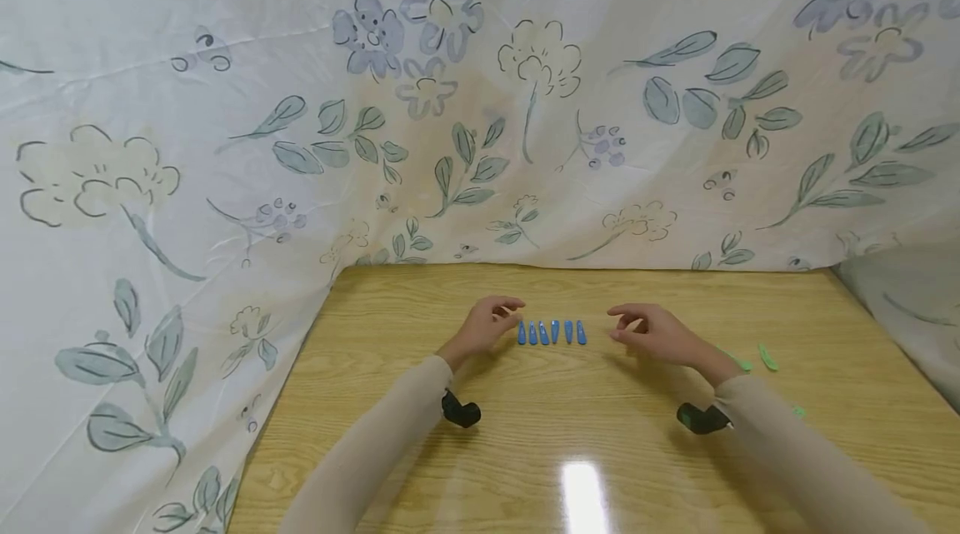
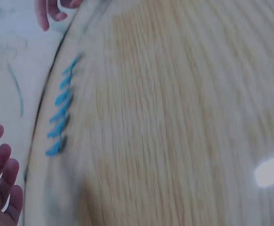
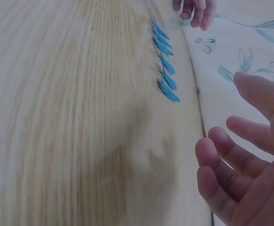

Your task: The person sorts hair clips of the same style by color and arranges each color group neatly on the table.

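Several blue snap hair clips (image 1: 555,331) lie side by side in a row on the wooden table, and the left wrist view shows the same row of clips (image 2: 60,114). My left hand (image 1: 487,324) hovers by the row's left end, its fingers loosely bent and holding nothing. Off the right end, with a gap between, my right hand (image 1: 654,334) hangs above the table, also without anything in it. Relaxed, spread fingers (image 3: 221,162) show in the right wrist view.
Green clip-like pieces (image 1: 767,356) lie to the right, partly hidden by the right arm. Floral cloth (image 1: 480,209) hangs behind the wooden table (image 1: 465,467) and along its sides. A bright glare spot (image 1: 585,496) falls near the front.
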A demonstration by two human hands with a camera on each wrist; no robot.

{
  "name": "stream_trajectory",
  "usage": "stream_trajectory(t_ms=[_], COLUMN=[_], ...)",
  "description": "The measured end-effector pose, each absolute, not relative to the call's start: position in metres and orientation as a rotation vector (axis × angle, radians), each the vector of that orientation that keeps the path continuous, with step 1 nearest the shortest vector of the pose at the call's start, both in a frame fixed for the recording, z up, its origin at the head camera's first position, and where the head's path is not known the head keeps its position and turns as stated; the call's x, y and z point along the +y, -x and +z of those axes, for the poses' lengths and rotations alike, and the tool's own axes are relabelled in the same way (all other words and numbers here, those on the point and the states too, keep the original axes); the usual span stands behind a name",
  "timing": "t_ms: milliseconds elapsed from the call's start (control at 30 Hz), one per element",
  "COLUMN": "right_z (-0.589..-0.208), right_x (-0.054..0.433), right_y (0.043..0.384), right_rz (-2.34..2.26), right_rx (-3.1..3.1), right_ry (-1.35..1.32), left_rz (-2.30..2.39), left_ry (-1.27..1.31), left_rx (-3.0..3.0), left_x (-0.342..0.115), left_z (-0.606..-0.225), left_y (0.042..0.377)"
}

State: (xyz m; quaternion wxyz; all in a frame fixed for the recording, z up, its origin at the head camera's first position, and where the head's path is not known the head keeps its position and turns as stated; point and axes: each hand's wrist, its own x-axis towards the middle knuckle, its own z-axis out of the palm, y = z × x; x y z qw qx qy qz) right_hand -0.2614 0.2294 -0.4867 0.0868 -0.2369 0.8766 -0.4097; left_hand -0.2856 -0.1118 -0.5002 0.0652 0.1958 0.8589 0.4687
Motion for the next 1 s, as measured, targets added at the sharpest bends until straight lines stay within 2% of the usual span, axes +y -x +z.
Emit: stream_trajectory(t_ms=[533,1000], right_z=[-0.466,-0.485], right_x=[0.296,0.36], right_y=[0.215,0.177], right_rz=[-1.182,-1.079], right_rx=[2.824,2.961], right_ry=[0.675,0.581], left_rz=[1.418,1.195], left_ry=[-0.859,-1.045], left_rx=[2.443,2.427], left_x=[-0.054,0.02], left_z=[-0.483,-0.483], left_y=[0.251,0.23])
